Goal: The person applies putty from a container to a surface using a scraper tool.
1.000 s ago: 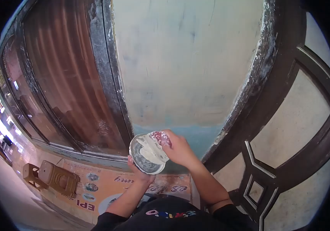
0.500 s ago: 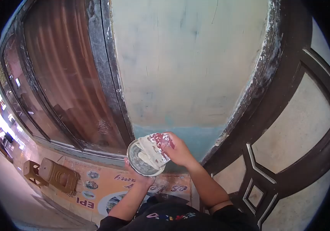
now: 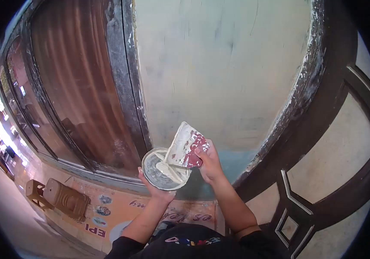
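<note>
My left hand holds a round, shallow dish from below, its fingers around the left rim. Whitish putty is smeared and heaped inside. In my right hand is a putty scraper, a flat, wide blade with a red grip part, crusted with white filler. The thumb presses on its red part. The blade is tilted up over the right side of the dish, hiding part of its rim. Ahead stands a pale wall panel with dark marks and a bluish band at its bottom.
Dark, paint-flecked frames border the panel. A window with a brown curtain is at left, and a dark patterned door at right. Brown plastic stools stand at lower left beside a printed orange banner on the floor.
My right hand has raised the scraper from the putty, turning the blade upward and slightly right. The dish stays in my left hand. The view has shifted a little.
</note>
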The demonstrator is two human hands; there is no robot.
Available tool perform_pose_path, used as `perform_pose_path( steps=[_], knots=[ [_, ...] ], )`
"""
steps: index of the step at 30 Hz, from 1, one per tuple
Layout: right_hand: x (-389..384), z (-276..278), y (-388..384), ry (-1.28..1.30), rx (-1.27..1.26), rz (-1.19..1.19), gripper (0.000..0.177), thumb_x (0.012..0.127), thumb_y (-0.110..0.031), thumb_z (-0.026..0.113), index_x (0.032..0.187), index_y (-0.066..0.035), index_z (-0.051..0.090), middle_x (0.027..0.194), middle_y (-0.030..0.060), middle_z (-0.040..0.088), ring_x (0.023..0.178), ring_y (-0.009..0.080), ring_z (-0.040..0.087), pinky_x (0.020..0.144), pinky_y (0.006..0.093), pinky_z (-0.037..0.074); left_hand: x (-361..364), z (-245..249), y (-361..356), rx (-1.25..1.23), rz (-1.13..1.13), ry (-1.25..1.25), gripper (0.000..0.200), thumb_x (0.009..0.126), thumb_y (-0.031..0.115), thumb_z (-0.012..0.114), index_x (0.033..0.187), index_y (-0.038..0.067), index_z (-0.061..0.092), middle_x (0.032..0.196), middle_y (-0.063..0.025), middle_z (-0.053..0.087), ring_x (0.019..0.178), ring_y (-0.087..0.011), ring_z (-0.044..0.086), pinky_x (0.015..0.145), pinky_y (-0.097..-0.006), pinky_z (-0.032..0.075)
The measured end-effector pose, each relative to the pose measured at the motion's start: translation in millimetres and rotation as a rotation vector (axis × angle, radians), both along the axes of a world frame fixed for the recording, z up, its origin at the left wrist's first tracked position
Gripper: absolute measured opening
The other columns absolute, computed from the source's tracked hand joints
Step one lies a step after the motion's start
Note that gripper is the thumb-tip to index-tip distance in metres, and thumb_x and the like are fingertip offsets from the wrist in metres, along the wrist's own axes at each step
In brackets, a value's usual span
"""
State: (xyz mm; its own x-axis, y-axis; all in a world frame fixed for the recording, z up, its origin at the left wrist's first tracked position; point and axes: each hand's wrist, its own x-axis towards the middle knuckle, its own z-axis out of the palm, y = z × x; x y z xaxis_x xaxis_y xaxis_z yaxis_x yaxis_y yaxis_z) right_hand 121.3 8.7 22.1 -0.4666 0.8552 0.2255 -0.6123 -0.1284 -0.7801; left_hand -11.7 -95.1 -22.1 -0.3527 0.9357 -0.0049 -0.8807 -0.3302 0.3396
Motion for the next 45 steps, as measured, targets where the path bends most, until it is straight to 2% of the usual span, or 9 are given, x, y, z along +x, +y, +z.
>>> perform_pose_path(
  steps=[10,14,18,23,24,26,30,33,45],
  knots=[
    [-11,48,29,0.129,0.104,-0.217,0.037,0.092,-0.002,0.053,0.127,-0.004,0.041,0.122,0.009,0.053,0.113,0.0198,0.054,0.096,0.0363,0.047,-36,29,31,0.115,-0.102,-0.029,0.084,0.079,0.078,0.037,0.137,0.018,0.045,0.14,-0.0063,0.045,0.126,-0.0318,0.045,0.104,-0.0518,0.037],
    [1,91,56,0.173,0.382,-0.411,0.044,0.092,-0.003,0.055,0.133,-0.004,0.038,0.125,0.0092,0.052,0.113,0.0174,0.053,0.097,0.0346,0.045,-54,23,40,0.116,-0.186,-0.031,0.087,0.076,0.08,0.036,0.137,0.019,0.044,0.141,-0.0079,0.044,0.126,-0.0365,0.043,0.102,-0.0594,0.035],
    [20,196,63,0.083,0.602,-0.743,0.03,0.093,-0.006,0.054,0.122,-0.001,0.045,0.113,0.007,0.056,0.103,0.0129,0.054,0.092,0.0289,0.045,-65,21,42,0.103,-0.193,0.031,0.087,0.076,0.08,0.034,0.137,0.019,0.044,0.14,-0.0084,0.044,0.126,-0.0378,0.043,0.101,-0.0626,0.035],
    [29,368,87,-0.002,1.244,-1.097,0.024,0.094,-0.013,0.055,0.114,-0.001,0.051,0.111,0.0086,0.06,0.099,0.0127,0.057,0.085,0.0287,0.047,-75,1,50,0.114,-0.194,-0.008,0.088,0.076,0.081,0.034,0.137,0.018,0.044,0.14,-0.0091,0.044,0.125,-0.0377,0.044,0.1,-0.0627,0.036],
    [28,407,91,-0.132,1.398,-1.388,0.027,0.094,-0.015,0.055,0.115,0.003,0.053,0.106,0.0092,0.062,0.094,0.0134,0.059,0.086,0.0284,0.047,-75,-4,51,0.125,-0.197,-0.005,0.088,0.076,0.081,0.034,0.137,0.018,0.044,0.14,-0.0091,0.044,0.125,-0.0377,0.044,0.1,-0.0627,0.036],
    [14,475,93,-0.077,1.54,-1.444,0.029,0.089,-0.014,0.059,0.116,-0.002,0.057,0.108,0.0079,0.063,0.095,0.0176,0.062,0.086,0.0317,0.048,-76,-11,52,0.118,-0.131,0.064,0.09,0.075,0.082,0.034,0.138,0.018,0.043,0.141,-0.0093,0.044,0.125,-0.038,0.044,0.1,-0.0627,0.037],
    [-16,563,91,-0.203,1.665,-1.826,0.024,0.085,-0.017,0.05,0.104,-0.006,0.062,0.092,0.024,0.065,0.088,0.0446,0.062,0.079,0.0516,0.048,-74,-18,54,0.158,-0.08,0.034,0.092,0.074,0.083,0.036,0.139,0.018,0.042,0.14,-0.0093,0.044,0.124,-0.0389,0.045,0.098,-0.0652,0.038],
    [-31,578,114,-0.531,1.745,-1.836,0.028,0.087,-0.018,0.049,0.111,-0.003,0.055,0.092,0.0298,0.063,0.09,0.0468,0.06,0.08,0.0535,0.047,-76,-24,60,0.149,-0.048,0.02,0.092,0.073,0.083,0.038,0.139,0.019,0.042,0.14,-0.0103,0.044,0.124,-0.0402,0.045,0.094,-0.0699,0.037],
    [-20,573,119,-0.512,1.736,-1.837,0.022,0.085,-0.014,0.05,0.103,-0.001,0.055,0.091,0.0297,0.063,0.089,0.0463,0.061,0.079,0.0529,0.048,-75,-23,64,0.128,0.029,0.08,0.088,0.077,0.081,0.034,0.139,0.019,0.042,0.141,-0.0083,0.043,0.125,-0.036,0.044,0.099,-0.0586,0.039]
  ],
)
